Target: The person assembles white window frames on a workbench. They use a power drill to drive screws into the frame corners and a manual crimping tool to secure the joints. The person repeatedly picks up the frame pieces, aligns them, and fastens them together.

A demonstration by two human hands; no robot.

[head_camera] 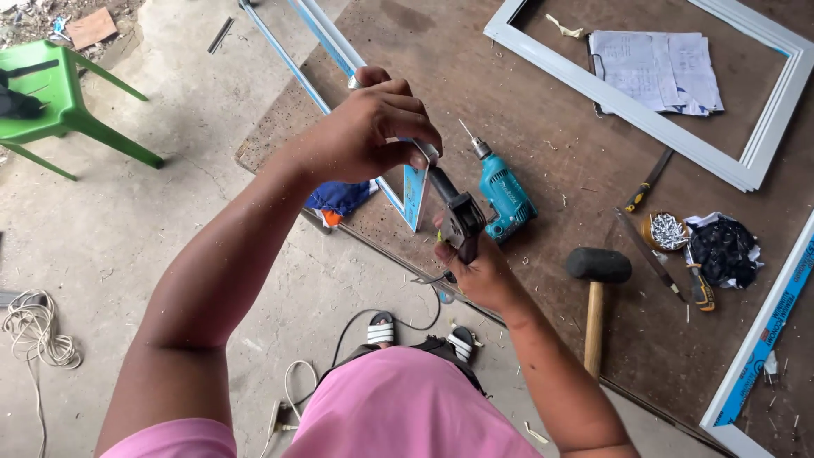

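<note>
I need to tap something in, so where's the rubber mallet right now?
The rubber mallet lies on the brown board, just right of the right hand, between the teal drill and the tub of screws.

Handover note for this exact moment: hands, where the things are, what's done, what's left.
Left hand: gripping a short white metal strip with blue film, held up above the board's edge.
Right hand: holding a dark hand tool whose head meets the strip's upper end.
Brown board: teal drill, mallet, white frame with papers, tin of screws.
Done: one frame looks assembled.
Left: work on the strip appears unfinished; can't tell more.
</note>
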